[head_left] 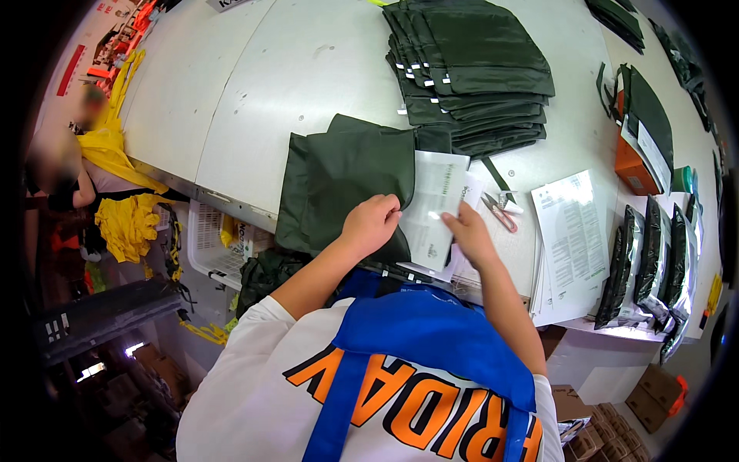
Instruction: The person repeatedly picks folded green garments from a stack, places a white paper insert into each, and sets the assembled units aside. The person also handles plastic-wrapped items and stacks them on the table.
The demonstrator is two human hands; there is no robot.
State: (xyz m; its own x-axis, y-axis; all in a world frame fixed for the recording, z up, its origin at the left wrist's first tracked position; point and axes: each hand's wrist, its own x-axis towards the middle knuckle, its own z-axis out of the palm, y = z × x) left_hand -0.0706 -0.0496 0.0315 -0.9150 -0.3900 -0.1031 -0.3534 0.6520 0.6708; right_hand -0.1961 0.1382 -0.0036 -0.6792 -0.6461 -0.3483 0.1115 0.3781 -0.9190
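A: We see the left hand [371,223] closed over the near right corner of a dark green folded garment [346,189], its grip pinching the fabric edge. The garment lies on the white surface [308,69], near its front edge, just left of the printed sheet.

B: And the right hand [469,235]?

A: Its fingertips [448,217] press on a folded printed paper sheet [435,204] whose left edge touches the garment. Whether the thumb grips the sheet from beneath we cannot tell; the hand looks narrow, fingers together.

B: What lies about them?

A: Farther off, a stack of folded green garments [473,69]. To the right, red-handled scissors [499,212], then a pile of printed leaflets [570,231], then bagged green items [654,262] at the far right. A yellow garment [127,223] hangs at the left, beside another person.

B: How do we judge good handling here?

A: We would hold the fabric corner flat with the left hand so the sheet meets it squarely, and keep the sheet uncreased under light finger pressure.
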